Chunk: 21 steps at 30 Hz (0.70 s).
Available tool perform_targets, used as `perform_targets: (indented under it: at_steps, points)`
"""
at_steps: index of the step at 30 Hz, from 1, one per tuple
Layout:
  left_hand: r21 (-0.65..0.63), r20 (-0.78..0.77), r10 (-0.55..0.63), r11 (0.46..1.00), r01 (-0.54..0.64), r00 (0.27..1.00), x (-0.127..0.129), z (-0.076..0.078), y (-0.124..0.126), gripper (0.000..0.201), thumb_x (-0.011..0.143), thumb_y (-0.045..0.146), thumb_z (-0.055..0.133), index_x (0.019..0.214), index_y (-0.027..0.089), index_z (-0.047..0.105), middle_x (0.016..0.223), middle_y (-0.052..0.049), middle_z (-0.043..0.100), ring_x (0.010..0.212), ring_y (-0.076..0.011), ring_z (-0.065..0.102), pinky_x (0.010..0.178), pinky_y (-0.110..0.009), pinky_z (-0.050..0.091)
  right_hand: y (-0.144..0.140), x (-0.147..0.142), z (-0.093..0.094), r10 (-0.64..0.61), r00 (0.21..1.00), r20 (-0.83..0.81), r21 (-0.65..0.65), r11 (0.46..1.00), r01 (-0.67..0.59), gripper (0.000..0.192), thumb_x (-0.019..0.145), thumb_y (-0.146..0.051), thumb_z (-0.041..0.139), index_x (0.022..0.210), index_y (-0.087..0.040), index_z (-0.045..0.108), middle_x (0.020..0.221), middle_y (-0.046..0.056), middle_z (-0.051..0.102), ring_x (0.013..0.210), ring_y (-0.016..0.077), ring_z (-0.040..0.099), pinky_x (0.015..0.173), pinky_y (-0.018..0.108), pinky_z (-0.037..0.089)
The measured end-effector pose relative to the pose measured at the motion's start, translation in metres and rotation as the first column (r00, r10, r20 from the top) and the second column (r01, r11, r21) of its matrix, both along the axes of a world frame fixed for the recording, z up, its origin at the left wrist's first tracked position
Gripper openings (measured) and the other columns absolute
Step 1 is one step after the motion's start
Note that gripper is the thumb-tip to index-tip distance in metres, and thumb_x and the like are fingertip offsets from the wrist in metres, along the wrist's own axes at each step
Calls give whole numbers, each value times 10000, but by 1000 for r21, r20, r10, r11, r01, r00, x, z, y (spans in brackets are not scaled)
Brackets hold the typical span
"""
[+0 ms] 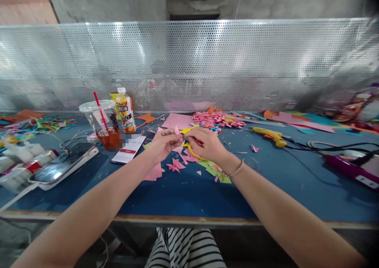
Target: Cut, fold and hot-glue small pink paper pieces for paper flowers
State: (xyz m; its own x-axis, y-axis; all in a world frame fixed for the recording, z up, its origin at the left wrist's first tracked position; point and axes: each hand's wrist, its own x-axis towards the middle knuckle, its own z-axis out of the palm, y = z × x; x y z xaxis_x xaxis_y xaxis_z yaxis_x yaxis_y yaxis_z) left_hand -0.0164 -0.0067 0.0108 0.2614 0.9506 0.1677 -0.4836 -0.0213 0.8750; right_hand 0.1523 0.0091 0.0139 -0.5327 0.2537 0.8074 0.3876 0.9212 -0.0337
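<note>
The left hand (162, 143) pinches a small pink paper piece (177, 132) between closed fingertips, held just above the blue table (183, 197) at centre. The right hand (207, 143) is closed around yellow-handled scissors (194, 151), whose blades point left toward the pink piece; whether the blades are open cannot be told.

Risk 1: the blades work very close to the left fingertips. A slip of the paper could bring a finger into the cut.

Risk 2: the piece is small and thin. A loose pinch could let it twist, giving a crooked cut.

Risk 3: loose paper scraps (177, 165) lie under both hands, so a dropped piece could be lost among them.

Containers: a clear plastic cup (102, 122) with a red straw stands far left, holding a low level of reddish-brown drink. Just right of it stands a capped juice bottle (126, 112); its fill level cannot be told. A phone (63, 165) lies near the cup, so a knocked cup could wet it.
</note>
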Motion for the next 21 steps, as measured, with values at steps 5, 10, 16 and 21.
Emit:
perform_targets:
  at_steps: [5,10,16,21]
  points:
    - [4,7,12,1000,-12,1000,1,0,-1,117,582,100,700,623,123,594,608,6,631,605,-83,609,687,-221,485,-1,-3,0,-57,990,-130,-159,987,36,99,779,-127,478,823,-189,542,768,29,583,684,129,547,630,271,475]
    - [-1,10,23,1000,-23,1000,2,0,-2,111,576,98,704,593,119,597,595,-2,636,616,-97,621,703,-234,492,-1,-6,-1,-15,989,-145,-253,967,-22,58,775,-143,503,796,-182,540,792,35,558,727,129,538,619,255,487]
    - [7,-1,18,1000,-18,1000,1,-2,0,105,587,102,707,623,117,609,605,-3,645,601,-98,629,680,-224,507,-1,-5,0,-6,992,-124,-242,970,-24,64,787,-154,493,793,-180,551,777,30,554,680,117,532,605,257,480]
    - [22,-24,0,1000,0,1000,0,-3,1,121,587,109,715,664,111,622,597,-5,641,599,-96,628,644,-206,510,-1,-6,-2,-17,989,-147,-257,966,-21,66,776,-152,500,788,-177,560,772,32,568,678,117,540,596,249,480]
